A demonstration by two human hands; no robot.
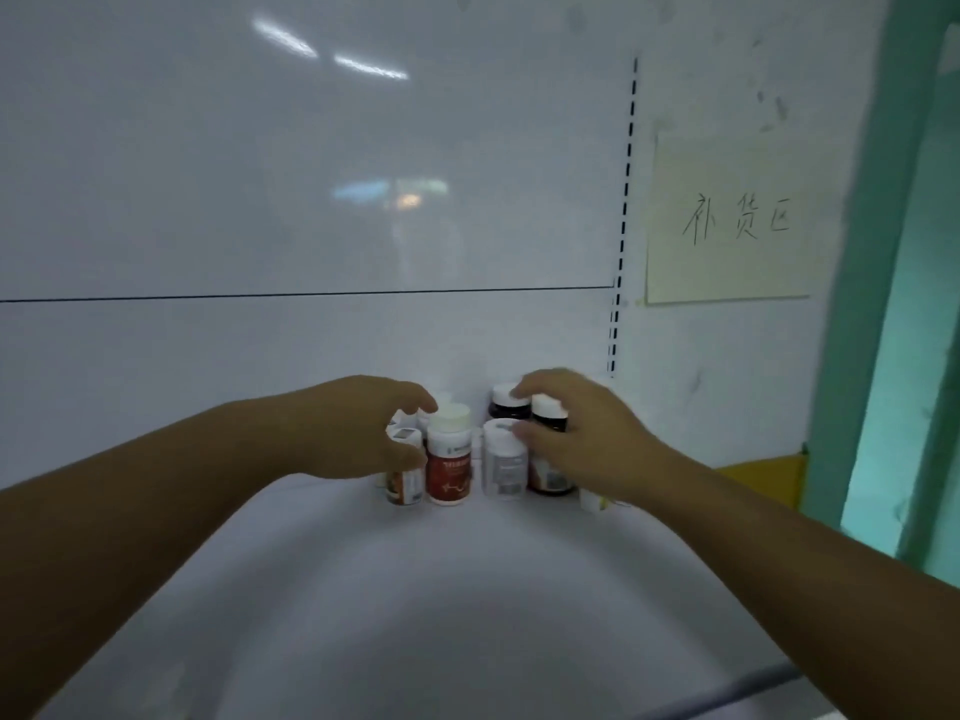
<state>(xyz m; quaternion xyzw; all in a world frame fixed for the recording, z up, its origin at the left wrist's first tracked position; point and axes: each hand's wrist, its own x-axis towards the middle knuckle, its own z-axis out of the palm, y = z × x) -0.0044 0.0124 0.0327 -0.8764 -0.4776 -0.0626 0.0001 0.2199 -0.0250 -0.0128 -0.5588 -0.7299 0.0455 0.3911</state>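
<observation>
Several pill bottles stand in a cluster at the back of a white shelf [415, 605]. My left hand [353, 428] grips the leftmost one, a white bottle with an orange label [405, 485], which leans slightly. Beside it stand a red-labelled bottle with a white cap [449, 462] and a white bottle [503, 462]. My right hand [587, 433] curls round a dark bottle with a white cap [549, 478], its thumb against the white bottle. Its index fingertip touches the cap of a second dark bottle [506, 405] behind.
The shelf's white back panel rises right behind the bottles, with a slotted upright [625, 200] at its right edge. A handwritten paper note [727, 220] hangs on the wall. A yellow box [763, 475] and a teal frame [872, 304] stand to the right. A small white item [592, 500] lies under my right wrist.
</observation>
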